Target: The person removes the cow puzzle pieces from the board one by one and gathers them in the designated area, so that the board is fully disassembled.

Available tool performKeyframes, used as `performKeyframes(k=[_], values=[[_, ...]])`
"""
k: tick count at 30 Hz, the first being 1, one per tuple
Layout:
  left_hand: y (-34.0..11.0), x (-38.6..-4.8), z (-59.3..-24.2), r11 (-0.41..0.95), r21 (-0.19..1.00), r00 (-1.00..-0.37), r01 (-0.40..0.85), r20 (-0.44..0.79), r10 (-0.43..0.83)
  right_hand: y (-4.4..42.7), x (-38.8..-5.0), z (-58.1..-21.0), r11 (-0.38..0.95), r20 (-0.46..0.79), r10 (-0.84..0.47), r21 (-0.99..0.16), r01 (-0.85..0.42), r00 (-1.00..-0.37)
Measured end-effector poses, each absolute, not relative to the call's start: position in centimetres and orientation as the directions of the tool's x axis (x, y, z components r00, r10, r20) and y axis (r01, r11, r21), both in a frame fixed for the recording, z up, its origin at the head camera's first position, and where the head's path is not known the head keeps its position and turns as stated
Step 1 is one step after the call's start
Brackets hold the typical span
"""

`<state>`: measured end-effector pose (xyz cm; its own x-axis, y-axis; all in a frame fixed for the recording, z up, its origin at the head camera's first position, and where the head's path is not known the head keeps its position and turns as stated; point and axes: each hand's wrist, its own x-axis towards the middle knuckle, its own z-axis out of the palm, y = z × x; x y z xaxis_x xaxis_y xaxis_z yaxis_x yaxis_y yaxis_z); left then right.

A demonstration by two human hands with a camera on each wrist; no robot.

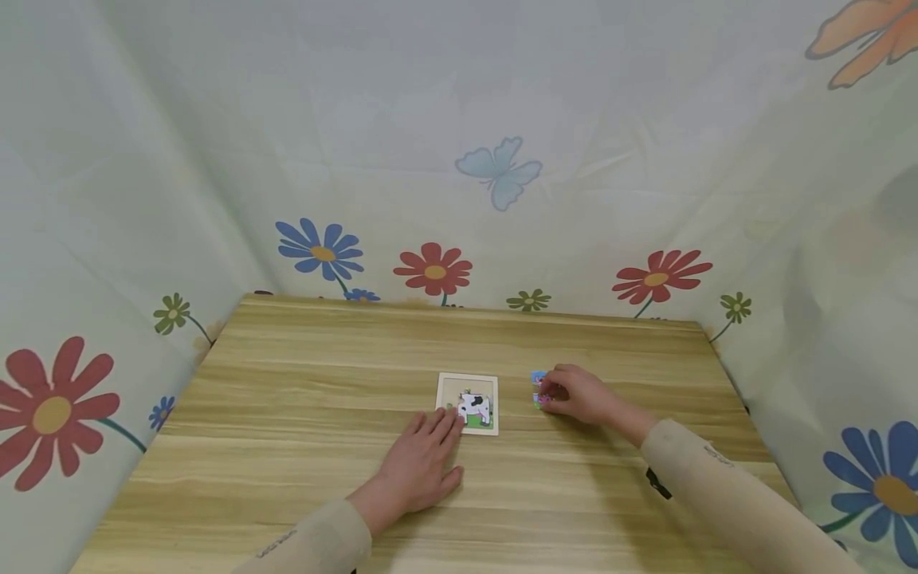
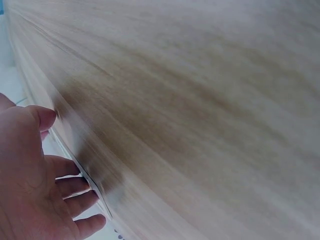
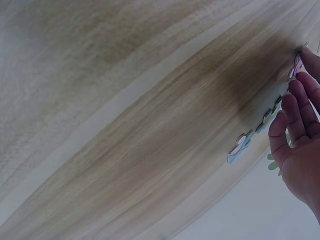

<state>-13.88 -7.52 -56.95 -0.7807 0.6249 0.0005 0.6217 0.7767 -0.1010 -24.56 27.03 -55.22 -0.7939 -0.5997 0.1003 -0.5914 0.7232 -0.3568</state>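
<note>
A small square puzzle board [image 1: 466,377] with a pale rim lies on the table, cow-picture pieces [image 1: 476,410] filling its right part. The left part of its recess shows bare wood. My left hand [image 1: 421,462] rests with straight fingers on the board's lower left edge; the left wrist view shows the same hand [image 2: 30,190] from the side. To the board's right, my right hand [image 1: 582,395] is over a column of colourful jigsaw pieces [image 1: 538,375]. In the right wrist view its thumb and forefinger pinch a pink jigsaw piece [image 3: 298,65] at the row's end, beside other pieces [image 3: 239,150].
The wood-grain table [image 1: 301,383] reaches a fabric backdrop [image 1: 358,175] printed with flowers and butterflies, which stands behind it and on both sides. A dark band or strap [image 1: 658,484] shows under the right sleeve [image 1: 717,486].
</note>
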Motion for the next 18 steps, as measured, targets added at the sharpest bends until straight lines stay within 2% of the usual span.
performKeyframes(k=[14,18], values=[[-7.4,-14.4,-56.7,0.779,-0.104,-0.785,0.618,-0.02,0.619,25.6,-24.9,-52.9,0.743,0.045,-0.572,-0.395,-0.54,-0.819],[-7.2,-14.5,-56.2,0.779,-0.095,-0.783,0.62,-0.018,0.621,24.0,-25.1,-52.1,0.72,0.047,-0.596,-0.411,-0.559,-0.802]])
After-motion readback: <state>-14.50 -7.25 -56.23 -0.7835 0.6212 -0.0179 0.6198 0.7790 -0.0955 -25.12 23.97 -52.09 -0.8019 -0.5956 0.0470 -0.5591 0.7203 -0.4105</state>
